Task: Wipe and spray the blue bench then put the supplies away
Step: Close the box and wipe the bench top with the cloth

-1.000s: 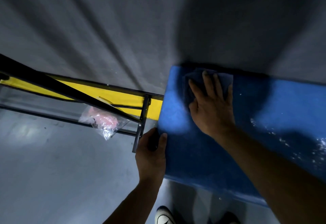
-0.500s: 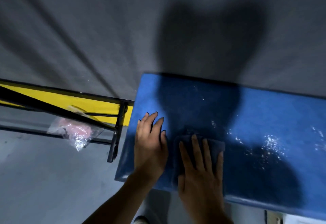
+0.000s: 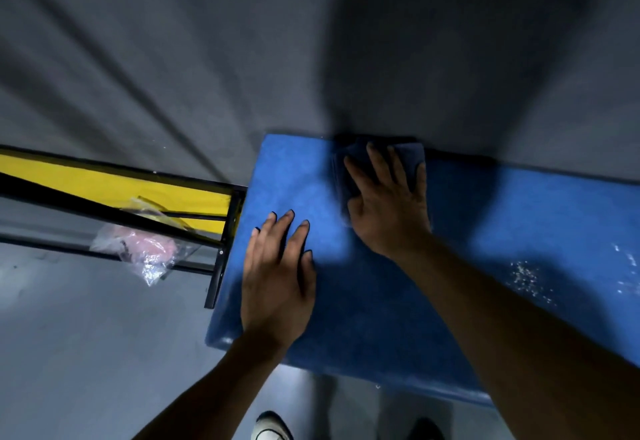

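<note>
Right now right hand [image 3: 388, 207] presses the dark blue folded cloth [image 3: 408, 155] flat-fingered at the blue padded table's [image 3: 519, 232] far edge; wet patch [image 3: 530, 280] lies rightward along its length; left hand [image 3: 277, 280] rests flat.

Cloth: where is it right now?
Head view: the dark cloth lies at the blue bench's far edge, under the right hand.

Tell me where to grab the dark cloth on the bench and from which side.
Take the cloth by its far right corner, the part that shows past the right hand, coming from above. It lies flat on the bench at the far edge, pressed under straight fingers, so likely nothing can slide beneath it; curling them to bunch the fabric should give a grip.
</note>
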{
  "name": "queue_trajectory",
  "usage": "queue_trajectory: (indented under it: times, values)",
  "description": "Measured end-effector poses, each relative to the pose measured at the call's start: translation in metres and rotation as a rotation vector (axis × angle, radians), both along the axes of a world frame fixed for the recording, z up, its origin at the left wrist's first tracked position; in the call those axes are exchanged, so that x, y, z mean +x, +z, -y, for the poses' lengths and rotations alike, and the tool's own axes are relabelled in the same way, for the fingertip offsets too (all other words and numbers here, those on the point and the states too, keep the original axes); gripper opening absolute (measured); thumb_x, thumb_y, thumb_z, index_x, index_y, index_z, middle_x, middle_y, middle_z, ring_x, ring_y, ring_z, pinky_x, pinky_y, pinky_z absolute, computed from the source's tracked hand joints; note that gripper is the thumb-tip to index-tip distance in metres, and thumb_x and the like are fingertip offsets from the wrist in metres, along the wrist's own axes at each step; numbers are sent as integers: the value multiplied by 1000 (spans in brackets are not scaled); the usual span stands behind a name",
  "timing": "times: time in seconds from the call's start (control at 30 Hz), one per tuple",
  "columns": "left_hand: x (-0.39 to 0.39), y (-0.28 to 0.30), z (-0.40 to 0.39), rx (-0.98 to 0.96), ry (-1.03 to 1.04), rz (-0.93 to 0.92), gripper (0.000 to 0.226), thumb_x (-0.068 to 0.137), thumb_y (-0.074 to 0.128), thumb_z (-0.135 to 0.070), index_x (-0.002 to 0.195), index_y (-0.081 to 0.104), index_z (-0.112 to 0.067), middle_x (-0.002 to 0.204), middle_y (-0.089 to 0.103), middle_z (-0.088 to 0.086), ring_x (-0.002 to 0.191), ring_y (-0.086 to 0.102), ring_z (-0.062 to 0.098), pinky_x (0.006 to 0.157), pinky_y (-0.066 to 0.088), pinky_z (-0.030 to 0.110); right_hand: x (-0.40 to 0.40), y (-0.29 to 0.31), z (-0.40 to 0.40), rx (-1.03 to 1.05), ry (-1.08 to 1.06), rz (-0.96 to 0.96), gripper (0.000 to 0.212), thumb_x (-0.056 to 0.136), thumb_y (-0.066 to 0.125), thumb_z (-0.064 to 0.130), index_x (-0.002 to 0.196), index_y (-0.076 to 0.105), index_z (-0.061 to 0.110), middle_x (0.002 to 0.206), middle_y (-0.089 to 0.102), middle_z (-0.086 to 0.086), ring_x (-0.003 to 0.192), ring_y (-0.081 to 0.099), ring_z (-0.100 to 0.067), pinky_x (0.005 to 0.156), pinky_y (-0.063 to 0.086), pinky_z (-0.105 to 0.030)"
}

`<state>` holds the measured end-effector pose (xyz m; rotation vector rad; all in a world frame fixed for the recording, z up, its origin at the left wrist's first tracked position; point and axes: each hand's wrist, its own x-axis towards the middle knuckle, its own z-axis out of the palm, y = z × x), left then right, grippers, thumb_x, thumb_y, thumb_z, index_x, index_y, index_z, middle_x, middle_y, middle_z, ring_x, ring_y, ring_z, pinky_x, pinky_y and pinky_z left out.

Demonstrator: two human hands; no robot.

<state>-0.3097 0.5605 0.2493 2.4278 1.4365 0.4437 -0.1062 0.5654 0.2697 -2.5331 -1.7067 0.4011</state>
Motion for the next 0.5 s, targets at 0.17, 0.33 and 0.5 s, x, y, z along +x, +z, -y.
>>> queue_trajectory:
  times: [0.17,0.33,0.5]
  values:
    - [1,-1,3,36,3,-28,41,98,50,-23,137,59,-15,153,48,8,148,36,30,121,28,53,-19,4,58,-1,-43,49,72,83,28,44,154,38,37,170,19,-5,157,16,-31,120,13,-67]
    - [1,-4,6,89,7,-14,41,98,49,-21,137,60,-12,152,50,11,147,39,32,120,30,54,-53,7,162,3,-102,50,77,75,48,38,152,44,35,168,25,-6,155,24,-33,119,20,-66]
    - [3,-5,6,76,17,-17,44,97,46,-23,137,60,-12,152,49,12,147,37,33,121,27,53,-66,3,222,9,-126,58,80,66,56,42,145,56,31,162,38,-7,148,38,-35,112,30,-71]
